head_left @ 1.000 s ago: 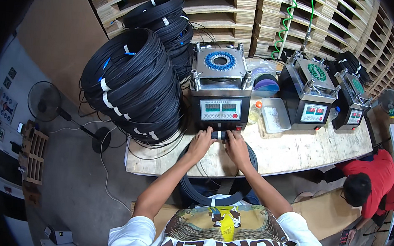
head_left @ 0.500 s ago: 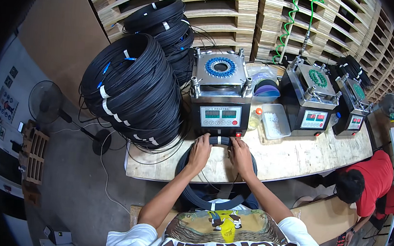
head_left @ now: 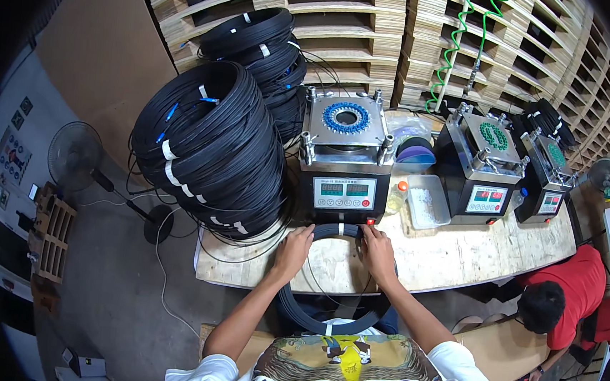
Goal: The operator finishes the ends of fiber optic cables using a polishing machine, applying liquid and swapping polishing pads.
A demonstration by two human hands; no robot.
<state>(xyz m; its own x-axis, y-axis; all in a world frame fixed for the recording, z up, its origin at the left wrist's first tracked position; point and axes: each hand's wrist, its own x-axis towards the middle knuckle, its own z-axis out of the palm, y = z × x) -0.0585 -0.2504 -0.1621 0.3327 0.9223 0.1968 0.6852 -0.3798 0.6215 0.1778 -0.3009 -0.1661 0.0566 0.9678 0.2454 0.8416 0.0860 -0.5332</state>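
Observation:
A ring-shaped coil of black cable (head_left: pixel 294 310), bound with white tape, leans over the table's front edge, its near side at my shirt. My left hand (head_left: pixel 293 250) is closed round its upper left part. On the upper right, my right hand (head_left: pixel 377 251) grips the same coil, fingers bent over it. Loose strands of cable cross the ring's middle. Just beyond the coil stands a black-sided machine (head_left: pixel 342 216) with a lit display and a metal top plate bearing a ring of blue connectors (head_left: pixel 346 118).
Tall stacks of black cable coils (head_left: pixel 211 147) stand left of the machine. To its right are a clear tray (head_left: pixel 428 213) of small white pieces, a red-capped bottle (head_left: pixel 397 198) and two similar machines (head_left: pixel 481 161). A person in red (head_left: pixel 575 290) bends at the far right.
My left hand has slid outward and down the coil's left side. The right hand stays on the coil. The whole view has shifted slightly.

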